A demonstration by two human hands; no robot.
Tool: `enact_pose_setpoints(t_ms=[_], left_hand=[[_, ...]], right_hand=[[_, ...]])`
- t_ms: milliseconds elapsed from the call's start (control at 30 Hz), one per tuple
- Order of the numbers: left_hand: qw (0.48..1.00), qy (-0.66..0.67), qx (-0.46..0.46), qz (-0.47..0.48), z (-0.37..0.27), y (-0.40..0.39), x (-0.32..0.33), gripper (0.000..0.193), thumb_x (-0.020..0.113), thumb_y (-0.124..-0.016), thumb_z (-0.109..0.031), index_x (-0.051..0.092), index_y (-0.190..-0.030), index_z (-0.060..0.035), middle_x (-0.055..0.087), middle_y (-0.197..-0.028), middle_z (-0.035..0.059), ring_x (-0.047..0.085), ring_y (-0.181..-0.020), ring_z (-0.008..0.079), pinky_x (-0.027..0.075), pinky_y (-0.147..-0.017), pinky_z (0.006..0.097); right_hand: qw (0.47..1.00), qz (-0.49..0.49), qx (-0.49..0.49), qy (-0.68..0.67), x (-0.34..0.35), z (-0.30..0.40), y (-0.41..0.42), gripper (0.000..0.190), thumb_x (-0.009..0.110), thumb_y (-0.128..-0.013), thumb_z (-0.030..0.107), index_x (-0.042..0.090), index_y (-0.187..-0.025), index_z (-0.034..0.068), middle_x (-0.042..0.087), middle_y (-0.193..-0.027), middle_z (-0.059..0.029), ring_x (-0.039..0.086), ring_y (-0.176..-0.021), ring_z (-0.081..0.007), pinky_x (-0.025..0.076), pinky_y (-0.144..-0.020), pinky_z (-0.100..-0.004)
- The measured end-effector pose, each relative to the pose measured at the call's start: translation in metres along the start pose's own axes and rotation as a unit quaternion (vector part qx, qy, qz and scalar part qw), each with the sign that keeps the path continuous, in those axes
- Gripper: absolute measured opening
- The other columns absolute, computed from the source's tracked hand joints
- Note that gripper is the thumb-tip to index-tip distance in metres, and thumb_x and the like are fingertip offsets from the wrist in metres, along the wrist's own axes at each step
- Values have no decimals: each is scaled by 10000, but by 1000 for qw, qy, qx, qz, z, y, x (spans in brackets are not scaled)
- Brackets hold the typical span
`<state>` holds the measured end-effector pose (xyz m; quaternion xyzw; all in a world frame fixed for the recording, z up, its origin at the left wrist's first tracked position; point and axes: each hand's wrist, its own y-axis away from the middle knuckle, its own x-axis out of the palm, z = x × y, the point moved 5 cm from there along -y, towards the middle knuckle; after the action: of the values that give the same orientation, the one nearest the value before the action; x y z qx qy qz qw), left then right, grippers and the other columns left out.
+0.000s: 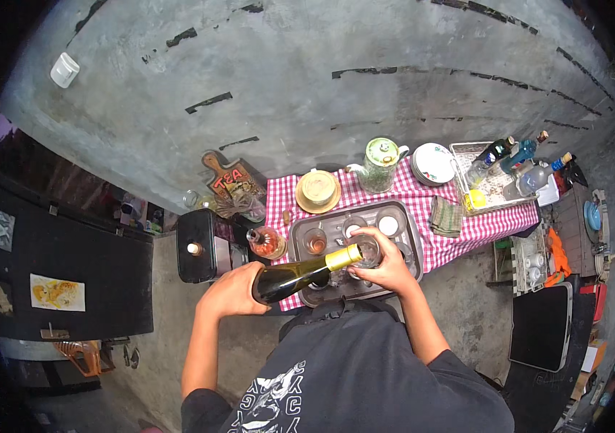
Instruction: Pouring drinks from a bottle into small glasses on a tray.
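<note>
My left hand (231, 292) grips a dark green glass bottle (294, 279) by its lower part. The bottle lies tilted, its gold-foiled neck (343, 257) pointing right. A clear drinking glass (368, 250) is held in my right hand (391, 265), tipped toward the bottle's mouth; whether liquid is flowing cannot be seen. Both are above a brown serving tray (307, 221). On the tray stand a glass mug with reddish-brown liquid (316, 242), a glass with white contents (388, 225) and other glasses, some partly hidden by my hands and the bottle.
A red-and-white checked cloth (280, 189) covers the table. Left of the tray stands a glass bottle with reddish contents (267, 243). Behind are a lidded cup on a saucer (318, 189), a glass pitcher (380, 168) and stacked plates (433, 164). Several bottles stand in a clear tray (494, 203) at right.
</note>
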<state>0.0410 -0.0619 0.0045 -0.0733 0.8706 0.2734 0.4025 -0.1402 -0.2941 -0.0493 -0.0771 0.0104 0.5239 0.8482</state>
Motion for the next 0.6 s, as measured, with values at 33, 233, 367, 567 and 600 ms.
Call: enact_pose_setpoints(t_ms=[33, 233, 367, 567, 600], left_hand=[[1000, 1, -2, 0, 0, 0, -1, 703, 863, -534, -263, 587, -1135, -26, 663, -1058, 169, 647, -1008, 353, 508, -874, 418], [1000, -21, -10, 4, -5, 0, -9, 680, 857, -535, -264, 587, -1113, -29, 656, -1039, 169, 638, -1002, 359, 500, -872, 421], [999, -29, -15, 0, -11, -2, -17, 651, 848, -540, -264, 583, -1084, -21, 649, -1026, 176, 637, -992, 360, 499, -863, 420], [999, -46, -6, 4, -10, -5, -22, 626, 835, -546, -257, 580, -1063, -13, 640, -1025, 174, 632, -998, 359, 501, -866, 421], [999, -43, 1, -3, -11, -5, -23, 618, 834, -546, -254, 579, -1056, -14, 638, -1023, 173, 632, -996, 358, 501, -870, 422]], right_hand=[[1000, 2, 1, 0, 0, -2, 0, 640, 818, -662, 9, 556, -1245, 51, 604, -1194, -62, 563, -1160, -163, 427, -1028, -314], [1000, 6, 2, -11, -6, -10, -2, 644, 831, -681, 20, 549, -1259, 60, 612, -1173, -63, 581, -1124, -161, 454, -993, -317], [999, 0, 15, -31, -9, -8, -2, 648, 836, -686, 24, 546, -1265, 61, 618, -1163, -67, 582, -1118, -159, 473, -969, -315], [999, -1, 12, -29, -12, -8, -5, 646, 835, -688, 24, 546, -1266, 56, 613, -1161, -66, 585, -1110, -161, 472, -969, -314], [1000, -2, 8, -22, -12, -5, -6, 646, 836, -687, 25, 547, -1264, 55, 612, -1159, -65, 583, -1112, -165, 468, -974, -316]])
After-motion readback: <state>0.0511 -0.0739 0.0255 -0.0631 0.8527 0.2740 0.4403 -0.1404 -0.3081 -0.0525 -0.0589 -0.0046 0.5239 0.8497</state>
